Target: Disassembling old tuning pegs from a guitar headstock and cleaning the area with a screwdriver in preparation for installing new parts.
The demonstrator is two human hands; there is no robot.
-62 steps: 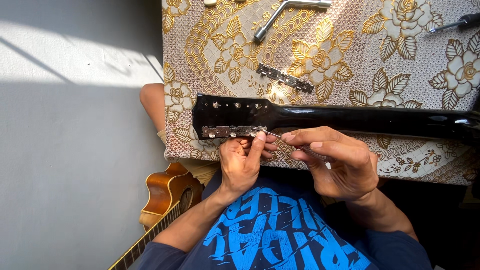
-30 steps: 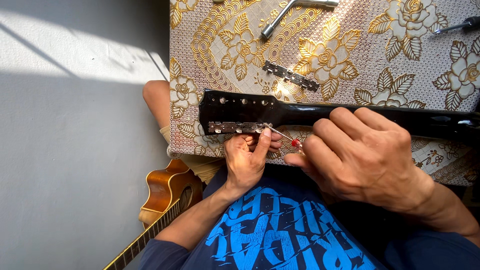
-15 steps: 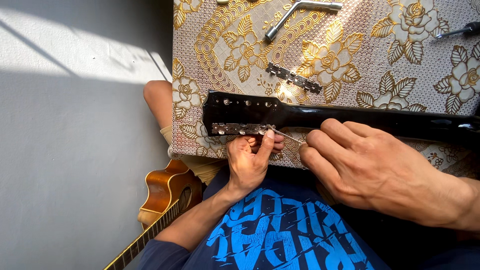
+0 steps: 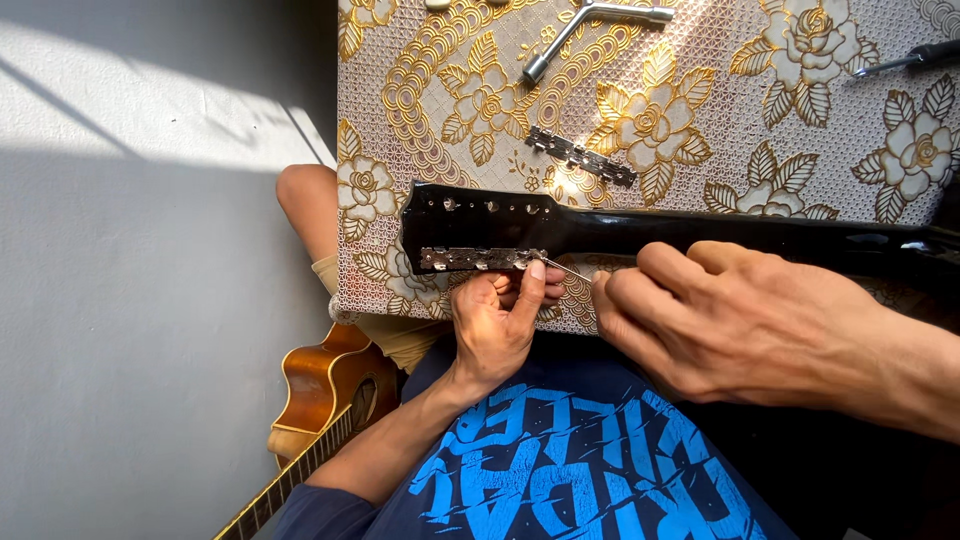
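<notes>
At the far left a brown acoustic guitar (image 4: 320, 400) lies on the grey floor (image 4: 130, 330), partly under the person's left arm. The desk (image 4: 720, 130) wears a cloth patterned with gold flowers; no packages, labels or containers show on it. A black guitar headstock (image 4: 480, 222) lies across its near edge, the neck (image 4: 780, 240) running off to the right. Along the headstock's near side sits a metal tuner plate (image 4: 478, 259). The left hand (image 4: 498, 322) comes up from below with fingers curled, the forefinger stretched up so its tip presses against the right end of that plate. A thin screwdriver shaft (image 4: 568, 269) slants from there toward the right hand (image 4: 720, 320), which is closed in a loose fist around the tool's handle, knuckles uppermost; the handle itself is hidden. Farther back on the desk lie a second tuner plate (image 4: 580, 156), a bent metal wrench (image 4: 590, 30), and at the right edge a dark-handled tool (image 4: 905, 58).
</notes>
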